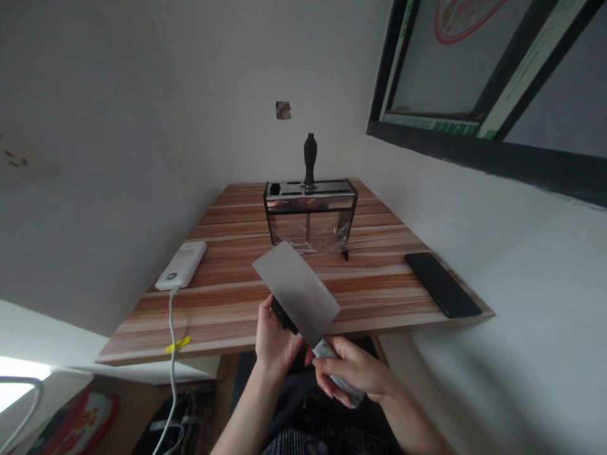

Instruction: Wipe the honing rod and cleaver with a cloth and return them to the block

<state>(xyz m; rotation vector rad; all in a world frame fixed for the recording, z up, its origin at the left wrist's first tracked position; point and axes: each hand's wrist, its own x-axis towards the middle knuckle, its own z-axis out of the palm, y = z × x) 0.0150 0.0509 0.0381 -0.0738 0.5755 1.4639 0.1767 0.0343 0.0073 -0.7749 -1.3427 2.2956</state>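
Observation:
A cleaver (298,287) with a broad, plain metal blade is raised at the table's front edge, tilted so its blade points up and left. My right hand (353,370) is wrapped around its pale grey handle (340,378). Behind the blade, my left hand (274,341) is closed on a small black object (283,315), mostly hidden by the cleaver, so its kind cannot be made out. Farther back stands a knife block (310,196) with a metal top and clear front; one black-handled tool (310,158) sticks up from it.
A white power bank (183,265) with a cable (172,341) lies on the wood-patterned table (227,278) at left, near yellow tape (178,344). A black phone (442,284) rests at right. Walls flank the table, and a dark-framed window (474,126) is at upper right.

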